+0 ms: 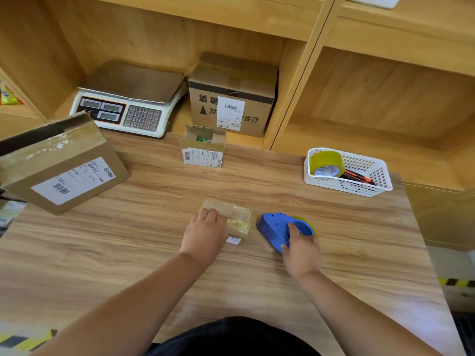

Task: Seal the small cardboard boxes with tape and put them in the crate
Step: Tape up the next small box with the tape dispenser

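Observation:
A small cardboard box (237, 217) lies in the middle of the wooden table (159, 253), with shiny tape across its top and a white label at its near edge. My left hand (205, 233) rests on its left part, fingers curled over the top. Just right of the box, my right hand (300, 249) grips a blue tape dispenser (276, 228) that sits on the table. A second small box (203, 147) with open flaps and a printed label stands farther back. No crate is in view.
A large labelled carton (64, 163) lies tilted at the left. At the back stand a weighing scale (128, 104) and a taped carton (232, 96) in the shelf bay. A white basket (347, 173) at the right holds a tape roll and a cutter.

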Motion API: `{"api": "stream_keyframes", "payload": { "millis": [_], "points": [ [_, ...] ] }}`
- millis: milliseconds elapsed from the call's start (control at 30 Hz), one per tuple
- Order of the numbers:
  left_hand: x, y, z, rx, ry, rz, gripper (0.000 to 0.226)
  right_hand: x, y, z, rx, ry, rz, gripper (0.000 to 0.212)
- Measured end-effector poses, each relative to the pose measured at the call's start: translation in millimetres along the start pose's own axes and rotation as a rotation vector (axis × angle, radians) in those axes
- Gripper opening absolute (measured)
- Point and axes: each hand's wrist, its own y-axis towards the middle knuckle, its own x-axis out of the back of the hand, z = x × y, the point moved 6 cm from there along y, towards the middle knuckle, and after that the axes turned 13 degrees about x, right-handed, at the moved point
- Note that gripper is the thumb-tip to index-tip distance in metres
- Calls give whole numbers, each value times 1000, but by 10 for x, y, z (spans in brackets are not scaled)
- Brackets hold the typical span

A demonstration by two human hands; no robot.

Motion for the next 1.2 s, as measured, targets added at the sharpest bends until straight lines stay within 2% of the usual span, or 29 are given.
{"api": "stream_keyframes", "payload": {
  "millis": [100, 200, 333, 433, 500, 733, 833, 933, 1033, 1133, 1200],
  "points": [
    [40, -4, 25, 48, -102, 44, 31, 45, -43, -81, -32, 73, -52, 56],
    [120, 47, 32, 98, -190, 69, 37, 177, -87, -61, 16, 197, -190, 54],
    [282, 149, 1, 135, -359, 186, 51, 365, -203, 21, 78, 355, -360, 55],
    [463, 193, -41, 113, -494, 247, 60, 472, -274, 23, 157, 329, -457, 54],
    [588, 210, -84, 78, -573, 272, 65, 568, -305, 50, 247, 307, -517, 43],
    [790, 285, -189, -5, -717, 380, 77, 826, -386, 209, 506, 245, -596, 34],
    [792, 300, -184, -4, -747, 426, 62, 879, -389, 266, 578, 240, -585, 32],
    [799, 321, -84, 58, -829, 424, 15, 916, -376, 327, 596, 263, -565, 31],
    [794, 338, 39, 130, -909, 425, 13, 939, -337, 398, 541, 375, -482, 33],
    [792, 363, 138, 213, -971, 443, 11, 948, -224, 476, 392, 671, -283, 40],
    [748, 379, 208, 282, -1021, 475, 9, 974, -129, 529, 341, 782, -204, 40]
  ]
}}
